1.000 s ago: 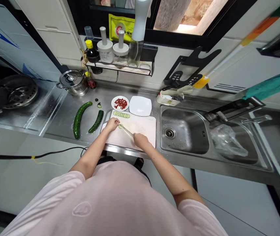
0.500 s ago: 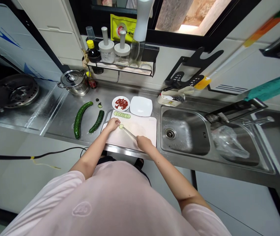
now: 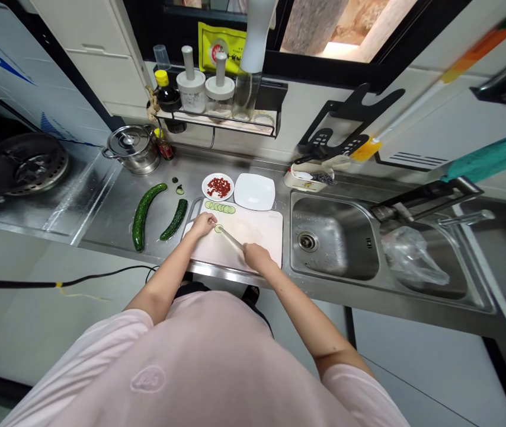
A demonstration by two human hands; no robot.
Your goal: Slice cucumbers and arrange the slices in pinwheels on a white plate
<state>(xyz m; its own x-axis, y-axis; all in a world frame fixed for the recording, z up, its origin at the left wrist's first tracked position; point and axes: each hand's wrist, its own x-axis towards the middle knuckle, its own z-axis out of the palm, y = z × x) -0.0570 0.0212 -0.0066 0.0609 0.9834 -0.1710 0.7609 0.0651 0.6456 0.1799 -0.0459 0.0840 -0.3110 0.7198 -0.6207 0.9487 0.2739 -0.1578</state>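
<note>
My right hand (image 3: 256, 257) grips the handle of a knife (image 3: 231, 239), whose blade slants up and left across the white cutting board (image 3: 257, 228). Its tip meets a single pale cucumber slice (image 3: 218, 228) on the board. Just left of that slice is my left hand (image 3: 203, 225), fingers curled and fingertips close together; whatever they may hold is too small to make out. A row of overlapping cucumber slices (image 3: 220, 207) lies along the board's far edge.
Left of the board lie a cut cucumber piece (image 3: 174, 220) and a whole cucumber (image 3: 144, 214), with small end scraps (image 3: 179, 190) behind. A plate of chopped red pieces (image 3: 218, 187) and a white square plate (image 3: 254, 191) stand behind the board. The sink (image 3: 333, 237) is right.
My right hand and the knife handle have shifted slightly left. The left hand and the slices stay almost in place.
</note>
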